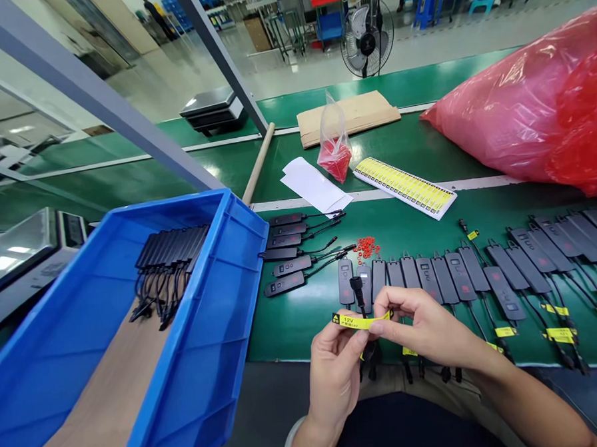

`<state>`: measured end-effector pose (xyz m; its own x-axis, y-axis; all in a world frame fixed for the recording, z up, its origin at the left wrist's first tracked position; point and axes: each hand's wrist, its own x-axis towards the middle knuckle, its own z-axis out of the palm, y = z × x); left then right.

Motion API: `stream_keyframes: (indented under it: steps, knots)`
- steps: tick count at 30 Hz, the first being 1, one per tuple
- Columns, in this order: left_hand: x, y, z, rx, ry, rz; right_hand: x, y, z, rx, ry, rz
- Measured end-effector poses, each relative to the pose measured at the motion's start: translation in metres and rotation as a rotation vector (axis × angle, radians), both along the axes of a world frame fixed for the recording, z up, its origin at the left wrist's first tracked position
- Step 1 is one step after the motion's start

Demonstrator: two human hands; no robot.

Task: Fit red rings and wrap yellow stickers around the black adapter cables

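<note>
Yellow, thin and glossy, the 12V warning label (352,322) is stretching between your two hands above the near edge of the bench, crossing a black cable connector (356,288); whether it is already sticking to the cable, you cannot tell from here. Your left hand (333,365) is pinching the label's printed part, thumb and fingertips nearly meeting, and your right hand (426,323) is closing thumb and forefinger on the other end.

The label is probably feeling almost weightless, bending easily and likely creasing or clinging if twisted, so its ends and edges are likely offering the best hold. The cable is looking flexible, the connector stiffer.

Under this, the smooth green bench top (288,317) is carrying a row of black inline controllers (425,280), loose red rings (366,247) and a label sheet (405,186). A blue plastic crate (233,313) is standing at your left, and a big pink plastic bag (507,109) is bulging at your right. Beyond, a fan (368,43) is standing on a pale, shiny floor (291,74).
</note>
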<state>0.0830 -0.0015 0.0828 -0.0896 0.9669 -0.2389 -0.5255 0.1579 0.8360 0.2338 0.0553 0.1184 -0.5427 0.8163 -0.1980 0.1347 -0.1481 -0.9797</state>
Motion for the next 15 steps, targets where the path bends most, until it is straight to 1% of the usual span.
stream_keyframes:
  steps: [4, 9, 13, 15]
  knots:
    - [0.000, 0.000, 0.000, -0.002, 0.032, -0.027, 0.001, 0.001, -0.002, -0.025, 0.012, 0.001]
    - [-0.004, -0.002, -0.003, 0.101, 0.123, -0.060, 0.001, 0.004, -0.004, -0.035, -0.008, 0.005]
    - [-0.009, -0.003, -0.008, 0.165, 0.250, -0.096, 0.003, 0.007, -0.007, 0.044, -0.069, 0.028]
    - [-0.013, -0.004, -0.011, 0.188, 0.288, -0.110, 0.003, 0.006, -0.009, 0.136, -0.127, -0.016]
